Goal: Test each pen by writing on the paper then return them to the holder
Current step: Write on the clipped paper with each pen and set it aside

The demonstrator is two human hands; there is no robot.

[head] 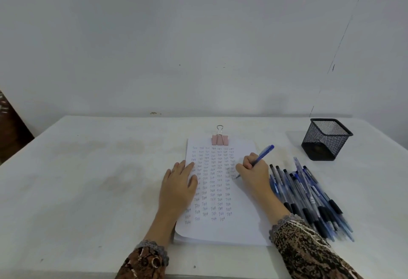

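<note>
Brown patterned sleeves (309, 247) were noted nearest the camera, one at each wrist. White paper (220, 232), a clipped stack lying lengthwise on the table (88, 179), was seen filled with rows of a small word, apparently "Test". Bare space was left along the bottom and down the right side.

The left hand (178, 186) was laid flat on the sheet's left edge, fingers straight, pinning it. The right hand (254, 175) was curled round a blue pen (263, 154), its tip set on the paper by the right-hand column.

Judged: the word would best be written short and light in the bare right margin, with the sheet kept pinned so the stroke reads clean.

A pile of pens (309, 197) was recorded just right of the paper, close to the writing wrist, where it could easily be nudged. Farther off, a pink binder clip (219, 139) was clamped on the top edge. The black mesh holder (326, 139) was stood at the far right, no pens seen in it, well apart from the hand.
</note>
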